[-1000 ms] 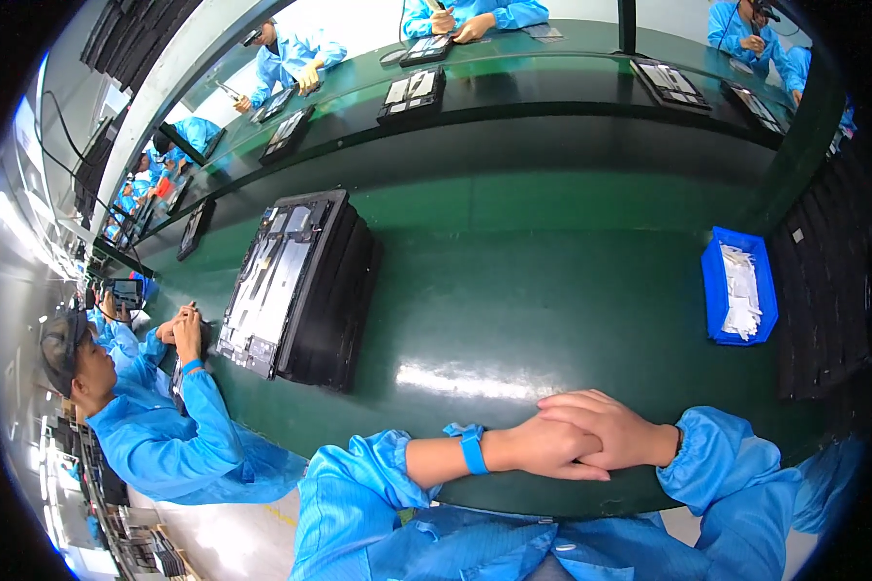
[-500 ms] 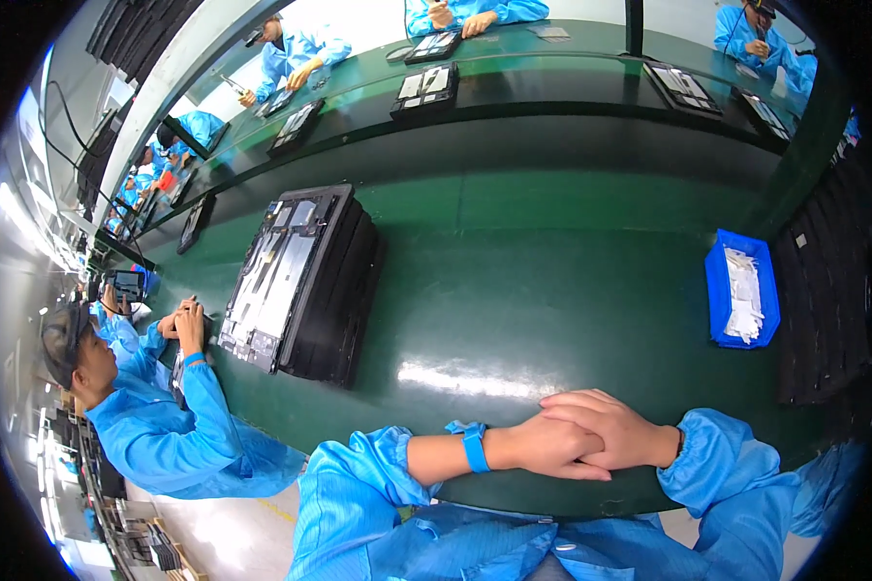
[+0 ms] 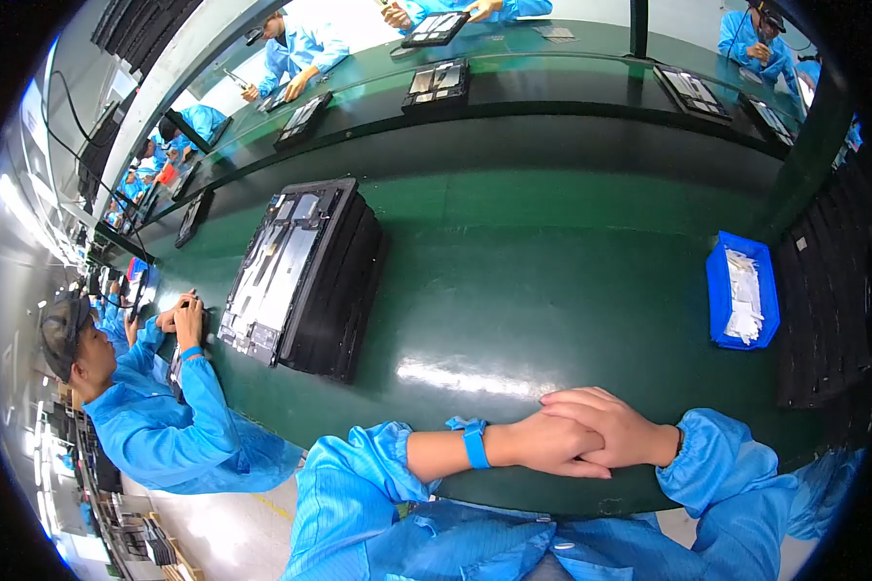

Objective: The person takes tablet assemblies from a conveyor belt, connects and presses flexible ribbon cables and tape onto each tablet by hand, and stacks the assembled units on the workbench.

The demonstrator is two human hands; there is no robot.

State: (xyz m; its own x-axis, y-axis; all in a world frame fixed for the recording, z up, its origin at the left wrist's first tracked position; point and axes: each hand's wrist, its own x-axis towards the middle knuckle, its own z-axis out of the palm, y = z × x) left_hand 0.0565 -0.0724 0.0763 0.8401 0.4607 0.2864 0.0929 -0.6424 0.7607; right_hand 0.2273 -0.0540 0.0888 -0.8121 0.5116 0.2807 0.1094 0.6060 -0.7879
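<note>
Green bench (image 3: 552, 300): a glossy dark-green work surface stretched away from both hands and bore everything else.
Stack of panels (image 3: 305, 276): black flat panels piled together, circuit side up, lay well ahead of the left hand and off to its left.
Black trays (image 3: 828, 290): a dark stack stood beyond the right hand, at the far right.
Co-worker (image 3: 155, 407): a person in a blue smock sat to the left of the left hand, their own hands busy at the bench edge.
Blue bin (image 3: 741, 290): a small plastic bin of white strips sat ahead of the right hand, just beside the black trays.
Right hand (image 3: 615, 431): lay folded over the left, holding nothing else.
Left hand (image 3: 547, 447): rested on the near bench edge, fingers curled under the right hand, clasped and empty.
Blue wristband (image 3: 473, 443): sat on the left wrist, just behind the clasped hands.
</note>
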